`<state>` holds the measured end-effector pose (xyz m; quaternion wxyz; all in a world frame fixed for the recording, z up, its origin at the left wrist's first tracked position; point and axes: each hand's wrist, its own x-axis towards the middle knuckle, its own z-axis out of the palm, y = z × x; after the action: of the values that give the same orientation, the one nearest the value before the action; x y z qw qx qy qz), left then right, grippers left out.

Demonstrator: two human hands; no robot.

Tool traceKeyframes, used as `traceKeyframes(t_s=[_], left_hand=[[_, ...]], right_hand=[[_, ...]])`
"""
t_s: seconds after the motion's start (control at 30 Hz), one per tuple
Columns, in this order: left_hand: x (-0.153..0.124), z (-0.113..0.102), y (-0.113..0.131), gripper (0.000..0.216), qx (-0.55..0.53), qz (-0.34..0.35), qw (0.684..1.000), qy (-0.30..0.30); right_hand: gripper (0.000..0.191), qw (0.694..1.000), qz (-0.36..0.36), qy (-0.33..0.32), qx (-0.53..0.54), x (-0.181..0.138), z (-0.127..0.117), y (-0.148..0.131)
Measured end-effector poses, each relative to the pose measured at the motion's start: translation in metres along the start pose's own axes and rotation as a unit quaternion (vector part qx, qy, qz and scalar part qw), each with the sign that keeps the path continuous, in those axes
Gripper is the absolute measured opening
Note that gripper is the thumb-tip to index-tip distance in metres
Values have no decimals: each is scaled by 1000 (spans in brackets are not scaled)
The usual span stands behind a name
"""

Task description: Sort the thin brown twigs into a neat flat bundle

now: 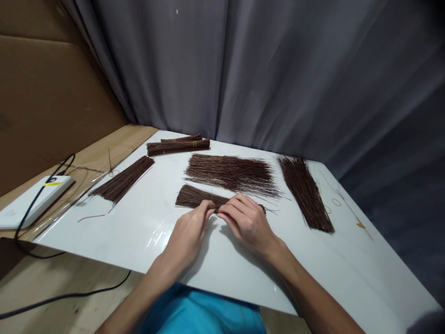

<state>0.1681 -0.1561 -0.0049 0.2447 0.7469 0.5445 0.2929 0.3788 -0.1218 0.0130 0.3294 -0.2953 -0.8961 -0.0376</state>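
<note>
I see small sheaf of sticks (194,196): thin, dark brown. Lies flat, long axis left-right, left end fanned wide, tapering rightward; middle hidden, few stray tips showing at right end.

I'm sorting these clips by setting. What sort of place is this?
Probably a makeshift craft workstation: a white tabletop holds sorted piles of thin brown sticks, with a grey curtain and cardboard sheets behind it.

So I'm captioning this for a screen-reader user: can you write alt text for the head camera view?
A person's left hand and right hand rest their fingertips on a small bundle of thin brown sticks on a white table. More stick piles lie around it, with tied bundles at the far edge, before a grey curtain.
</note>
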Motion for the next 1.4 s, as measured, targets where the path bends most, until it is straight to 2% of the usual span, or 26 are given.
traceKeyframes(t_s=[0.27,0.57,0.7,1.13,1.4], left_hand=[[0,5,-7,31,29,67,997,24],[-2,6,9,21,-28,109,993,39],[-4,3,11,29,-35,118,991,46],[-8,1,12,35,-25,85,995,35],[-14,7,4,48,4,117,992,47]], right_hand=[[7,997,-16,58,-52,0,-2,-3],[7,991,-61,116,-37,-2,-24,12],[8,991,-54,111,-42,-3,-27,14],[7,996,-12,83,-14,-7,-24,16],[10,995,28,88,43,0,-26,14]])
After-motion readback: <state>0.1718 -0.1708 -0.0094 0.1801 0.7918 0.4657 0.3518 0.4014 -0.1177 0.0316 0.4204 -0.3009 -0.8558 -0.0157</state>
